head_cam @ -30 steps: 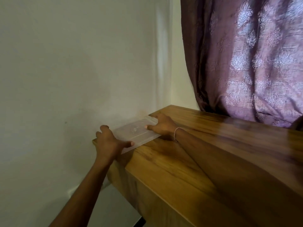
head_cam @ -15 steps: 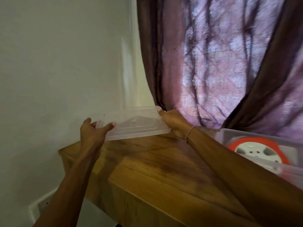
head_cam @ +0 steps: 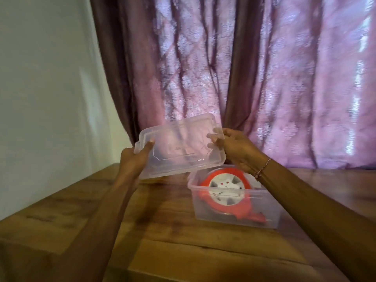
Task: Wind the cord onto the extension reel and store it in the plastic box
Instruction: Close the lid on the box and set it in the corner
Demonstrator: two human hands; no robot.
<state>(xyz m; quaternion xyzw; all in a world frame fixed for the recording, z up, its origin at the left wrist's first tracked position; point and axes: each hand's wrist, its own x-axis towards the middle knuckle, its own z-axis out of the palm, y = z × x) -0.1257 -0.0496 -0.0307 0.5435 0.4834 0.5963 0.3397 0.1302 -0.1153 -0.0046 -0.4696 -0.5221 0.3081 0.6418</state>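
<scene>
Wall: I see bare wall at the far left, with the bench (head_cam: 61, 216) edge running along it; little room on that side.
Left hand (head_cam: 132, 161): my left grip holds the lid (head_cam: 179, 147) by its left edge, thumb on top, fingers underneath.
Lid: clear, tilted with its far edge raised, held in the air over the bench and just left of and above the box (head_cam: 234, 212); its right corner overlaps the box's back left rim in my view.
Right hand (head_cam: 234, 147): my right grip pinches the lid's right edge, fingers showing through the plastic.
Reel (head_cam: 225, 190): red and white, sitting inside the open box. I think the cord is fully wound, though blur and the box wall hide the windings.
Box: stands on the bench right of centre, well in from the front edge.
Progress: I judge winding and stowing done; what is left is to seat the lid and press it down.
Room: open bench in front and to the right; curtain (head_cam: 264, 78) hangs close behind, so I would keep the lid low and move it right.
</scene>
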